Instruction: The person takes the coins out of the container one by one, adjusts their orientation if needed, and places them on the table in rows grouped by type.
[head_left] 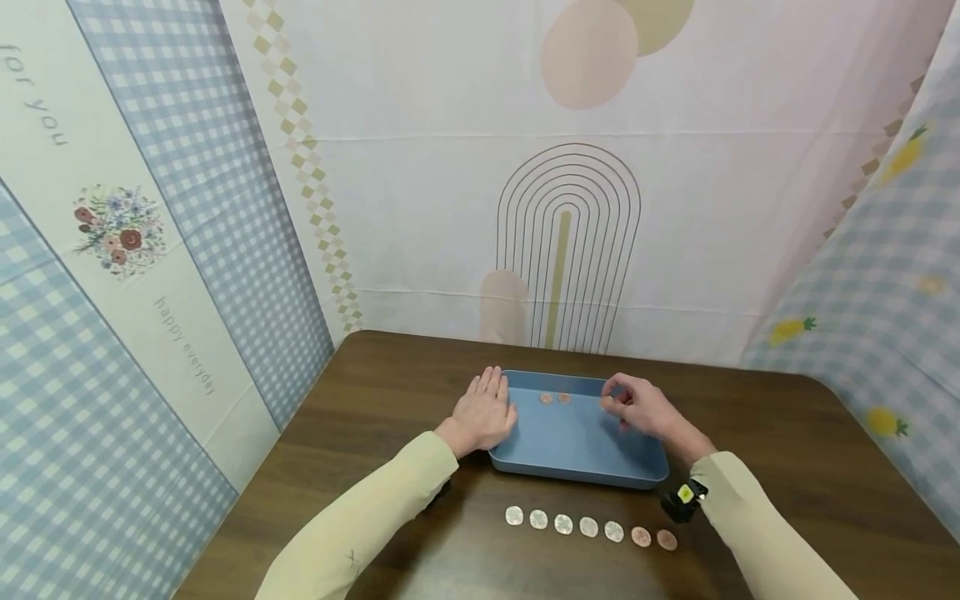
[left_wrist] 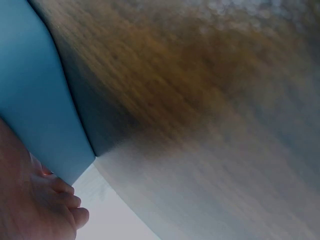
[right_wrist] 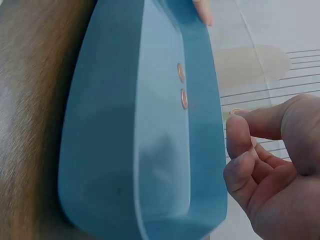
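A shallow blue tray [head_left: 573, 437] sits on the table, with two copper-coloured coins [head_left: 555, 398] lying side by side near its far wall. My left hand [head_left: 482, 414] rests on the tray's left rim, its fingers straight. Over the right part of the tray, my right hand [head_left: 637, 408] pinches a coin [right_wrist: 236, 111] between thumb and forefinger. Only the edge of that coin shows in the right wrist view. In the left wrist view, the left hand [left_wrist: 37, 200] lies against the tray's outer wall.
In front of the tray, a row of several coins [head_left: 588, 527] lies on the brown wooden table [head_left: 390, 392]; silver ones are on the left, two copper-coloured ones at the right end. A patterned cloth [head_left: 420, 208] hangs behind the table, with checked cloths at both sides.
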